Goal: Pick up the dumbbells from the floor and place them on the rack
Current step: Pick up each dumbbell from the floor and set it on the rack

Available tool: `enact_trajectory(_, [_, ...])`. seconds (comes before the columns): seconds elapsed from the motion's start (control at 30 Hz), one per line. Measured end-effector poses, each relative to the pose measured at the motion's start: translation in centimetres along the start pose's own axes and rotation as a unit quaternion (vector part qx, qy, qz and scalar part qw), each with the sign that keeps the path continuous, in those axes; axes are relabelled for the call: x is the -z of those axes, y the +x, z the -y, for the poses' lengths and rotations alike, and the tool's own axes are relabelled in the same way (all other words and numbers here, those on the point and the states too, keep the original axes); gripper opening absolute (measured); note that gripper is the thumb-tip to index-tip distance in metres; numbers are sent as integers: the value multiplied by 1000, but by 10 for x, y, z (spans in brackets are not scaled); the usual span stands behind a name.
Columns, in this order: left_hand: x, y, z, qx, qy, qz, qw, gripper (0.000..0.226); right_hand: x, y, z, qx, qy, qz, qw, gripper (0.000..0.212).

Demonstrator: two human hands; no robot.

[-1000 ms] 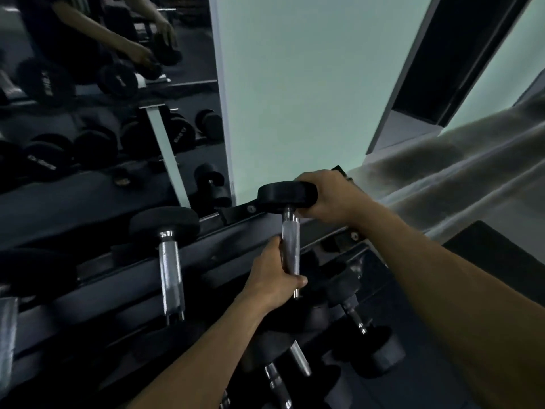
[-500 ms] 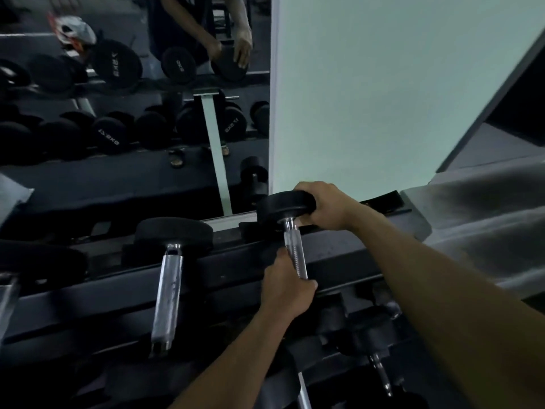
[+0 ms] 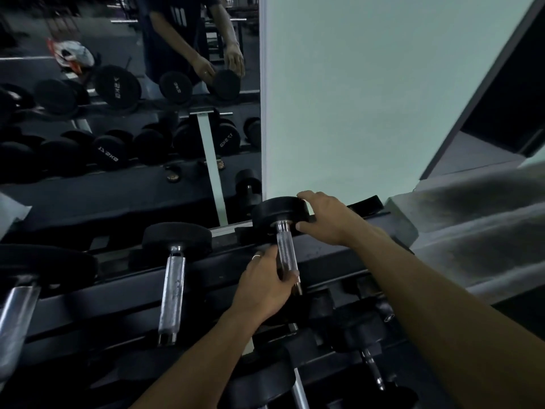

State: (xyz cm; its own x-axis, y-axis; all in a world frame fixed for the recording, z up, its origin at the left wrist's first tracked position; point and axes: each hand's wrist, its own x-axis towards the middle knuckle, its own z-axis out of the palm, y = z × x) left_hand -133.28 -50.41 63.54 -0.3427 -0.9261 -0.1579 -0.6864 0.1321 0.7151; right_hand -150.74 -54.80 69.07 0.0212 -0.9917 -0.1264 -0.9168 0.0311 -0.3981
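Observation:
A black-headed dumbbell (image 3: 277, 211) with a chrome knurled handle lies across the top rails of the dark rack (image 3: 221, 268), at the rack's right end. Its far head sits against the back rail; its near head is hidden under my left hand. My left hand (image 3: 262, 290) curls around the near end of the handle, thumb raised off it. My right hand (image 3: 327, 219) holds the far head, fingers over its top edge and thumb under it.
Two more dumbbells (image 3: 174, 278) (image 3: 17, 314) lie on the same tier to the left. A lower tier holds other dumbbells (image 3: 362, 335). A mirror (image 3: 118, 128) behind the rack reflects me and the weights. A pale wall (image 3: 368, 98) and grey ledge (image 3: 472, 231) stand to the right.
The dumbbell has settled on the rack rails. My left thumb has lifted off the handle and my right fingers have spread over the far head. My head has tilted up a little.

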Motion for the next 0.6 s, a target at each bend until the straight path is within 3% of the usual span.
enact_trajectory(0.23, [35, -34, -10, -76, 175, 44, 981, 59, 18, -48, 13, -28, -22, -6, 999, 67])
enact_trajectory(0.6, [68, -92, 3, -246, 239, 82, 936, 53, 13, -166, 67, -132, -99, -39, 985, 67])
